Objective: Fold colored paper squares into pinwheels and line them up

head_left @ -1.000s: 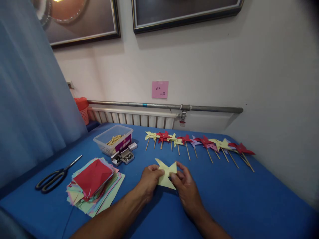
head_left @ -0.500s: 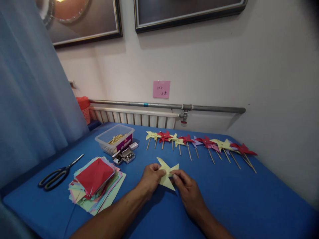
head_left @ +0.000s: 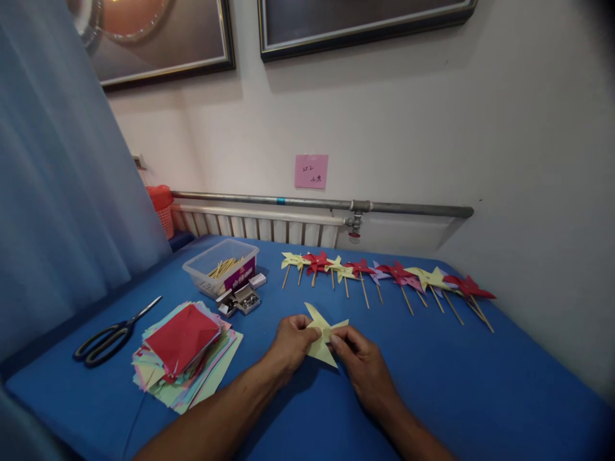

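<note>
My left hand (head_left: 291, 346) grips the left part of a yellow paper piece (head_left: 321, 354), thumb on top. My right hand (head_left: 362, 362) pinches its right side between thumb and fingers. The fingers beneath the sheet are hidden; my left thumb covers part of its middle, and I cannot tell whether the right fingertips hold anything besides paper.

Paper: pale yellow, matt, held between both hands over the blue surface (head_left: 432, 384). One slim point rises at upper left, a shorter one shows at upper right, a broad corner points down at lower right.

Left of it: a stack of coloured paper (head_left: 185, 339), red sheet uppermost, lower sheets mostly covered. Scissors (head_left: 109, 341) lie beyond the stack, blades nearly together. Behind: a clear tub (head_left: 198, 267) with thin sticks (head_left: 223, 267); beside it, small open boxes (head_left: 247, 301), metallic contents too small to identify.

Far right: a row of pinwheels (head_left: 396, 273) in yellow, red, purple and pink, overlapping, so the count is uncertain.
</note>
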Available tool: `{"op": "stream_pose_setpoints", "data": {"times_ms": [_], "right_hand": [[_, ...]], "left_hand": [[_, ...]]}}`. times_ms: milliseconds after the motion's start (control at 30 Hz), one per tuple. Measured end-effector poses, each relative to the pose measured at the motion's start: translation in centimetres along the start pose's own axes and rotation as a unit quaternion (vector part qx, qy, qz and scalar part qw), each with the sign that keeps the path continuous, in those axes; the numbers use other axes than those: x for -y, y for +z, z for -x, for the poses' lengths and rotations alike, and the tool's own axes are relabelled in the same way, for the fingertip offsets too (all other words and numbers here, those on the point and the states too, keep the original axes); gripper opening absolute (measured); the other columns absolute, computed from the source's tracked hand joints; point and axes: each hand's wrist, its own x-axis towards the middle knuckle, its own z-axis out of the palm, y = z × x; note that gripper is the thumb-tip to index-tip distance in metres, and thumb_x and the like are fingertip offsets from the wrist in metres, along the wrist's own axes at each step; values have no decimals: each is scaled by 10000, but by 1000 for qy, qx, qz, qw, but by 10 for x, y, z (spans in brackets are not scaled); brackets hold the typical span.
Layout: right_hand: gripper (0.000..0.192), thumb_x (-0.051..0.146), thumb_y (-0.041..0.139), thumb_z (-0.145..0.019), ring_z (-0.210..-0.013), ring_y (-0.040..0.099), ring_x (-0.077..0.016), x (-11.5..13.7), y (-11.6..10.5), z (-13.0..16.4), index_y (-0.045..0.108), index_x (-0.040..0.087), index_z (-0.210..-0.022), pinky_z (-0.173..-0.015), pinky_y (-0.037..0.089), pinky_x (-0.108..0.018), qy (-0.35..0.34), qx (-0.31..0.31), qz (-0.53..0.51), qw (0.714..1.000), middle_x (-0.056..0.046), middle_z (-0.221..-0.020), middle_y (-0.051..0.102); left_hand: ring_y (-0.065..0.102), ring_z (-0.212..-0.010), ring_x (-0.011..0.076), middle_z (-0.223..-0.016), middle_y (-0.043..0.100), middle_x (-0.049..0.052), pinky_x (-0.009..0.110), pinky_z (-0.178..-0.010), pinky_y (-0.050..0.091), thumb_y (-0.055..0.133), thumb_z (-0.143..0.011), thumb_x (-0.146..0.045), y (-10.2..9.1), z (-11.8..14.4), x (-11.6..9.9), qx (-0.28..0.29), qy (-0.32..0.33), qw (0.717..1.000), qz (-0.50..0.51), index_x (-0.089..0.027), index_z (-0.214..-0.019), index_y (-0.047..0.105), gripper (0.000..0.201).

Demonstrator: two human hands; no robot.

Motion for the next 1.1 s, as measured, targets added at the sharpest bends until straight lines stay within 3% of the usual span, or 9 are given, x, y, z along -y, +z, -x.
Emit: {"op": "stream_pose_setpoints", "data": {"times_ms": [200,367,700,1100], "right_hand": [[313,491,579,-873,-740,578,-189,-3,3,-2,645,207,-759,-675,461,-273,-11,-8,13,1000,-25,-809,651],[295,475,573,-875,-672,562,-175,-7,5,-2,633,208,-763,-617,446,-268,6,-1,14,1000,-7,-730,618],[227,401,621,-801,-489,419,-119,-8,11,-4,500,236,-702,-468,321,-231,54,-48,3,997,74,-541,476],[210,389,622,-792,-480,506,-147,-16,13,-4,527,253,-921,-464,354,-246,58,-84,-5,995,78,-567,548]], "left_hand": [[410,-442,83,-493,523,-41,228,-465,280,698,-552,-285,2,2,0,7,3,1000,-11,-179,-587,537,196],[407,-452,82,-502,515,-47,228,-473,283,698,-564,-259,4,2,2,15,0,1000,-21,-171,-606,555,173],[397,-457,77,-500,510,-51,232,-487,266,720,-570,-308,3,3,4,26,-9,999,-20,-169,-610,557,218],[389,-458,76,-490,509,-43,231,-490,265,722,-556,-305,5,6,-1,41,-19,999,-6,-165,-603,561,218]]}}
